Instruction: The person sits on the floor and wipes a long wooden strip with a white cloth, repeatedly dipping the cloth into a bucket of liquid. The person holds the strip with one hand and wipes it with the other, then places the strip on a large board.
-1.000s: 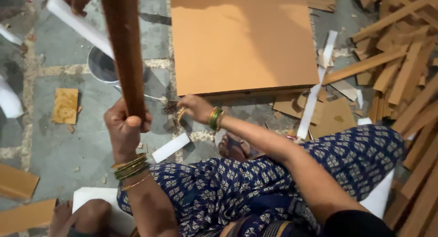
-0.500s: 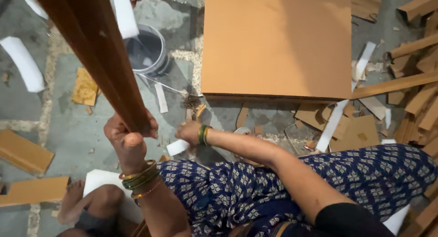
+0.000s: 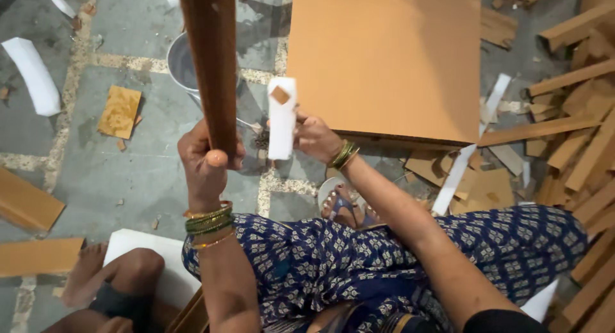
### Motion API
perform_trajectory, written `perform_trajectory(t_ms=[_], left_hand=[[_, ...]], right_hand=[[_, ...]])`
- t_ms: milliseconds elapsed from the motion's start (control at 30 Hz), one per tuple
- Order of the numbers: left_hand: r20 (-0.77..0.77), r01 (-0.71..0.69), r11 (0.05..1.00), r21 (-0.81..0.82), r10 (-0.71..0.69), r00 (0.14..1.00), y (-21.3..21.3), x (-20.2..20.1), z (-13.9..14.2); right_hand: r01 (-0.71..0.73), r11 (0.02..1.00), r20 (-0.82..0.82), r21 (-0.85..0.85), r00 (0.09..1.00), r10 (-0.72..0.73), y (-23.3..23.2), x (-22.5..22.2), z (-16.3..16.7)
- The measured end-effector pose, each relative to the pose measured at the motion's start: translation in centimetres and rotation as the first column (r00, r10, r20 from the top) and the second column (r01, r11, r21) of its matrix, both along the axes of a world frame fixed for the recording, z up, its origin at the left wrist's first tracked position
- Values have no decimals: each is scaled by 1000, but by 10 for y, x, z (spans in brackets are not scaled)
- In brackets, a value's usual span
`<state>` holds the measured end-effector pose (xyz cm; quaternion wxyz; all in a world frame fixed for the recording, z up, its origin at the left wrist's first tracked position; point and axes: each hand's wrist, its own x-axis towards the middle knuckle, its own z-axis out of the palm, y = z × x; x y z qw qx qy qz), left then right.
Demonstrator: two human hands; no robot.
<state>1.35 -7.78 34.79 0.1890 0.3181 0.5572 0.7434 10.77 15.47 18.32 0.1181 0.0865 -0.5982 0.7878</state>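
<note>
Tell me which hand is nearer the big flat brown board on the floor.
Right. The right hand, holding a white strip, sits just off the brown board near its lower left edge. The left hand grips a dark wooden plank, farther left.

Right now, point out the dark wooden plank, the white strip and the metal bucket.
dark wooden plank [image 3: 210, 57], head view, middle of its face.
white strip [image 3: 281, 121], head view, centre of the strip.
metal bucket [image 3: 181, 64], head view, visible inside wall.
</note>
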Motion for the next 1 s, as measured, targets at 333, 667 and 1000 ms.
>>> perform_trajectory(t_ms=[333, 667, 1000], left_hand=[[-93, 26, 992, -120, -38, 995, 46, 13, -15], [-69, 30, 998, -60, -34, 997, 78, 40, -10], [27, 3, 1000, -20, -2, 1000, 75, 36, -14]], right_hand=[[-24, 732, 134, -681, 979, 157, 26, 54, 60], [185, 982, 112, -30, 977, -181, 27, 89, 88], [261, 963, 115, 61, 957, -267, 26, 96, 96]])
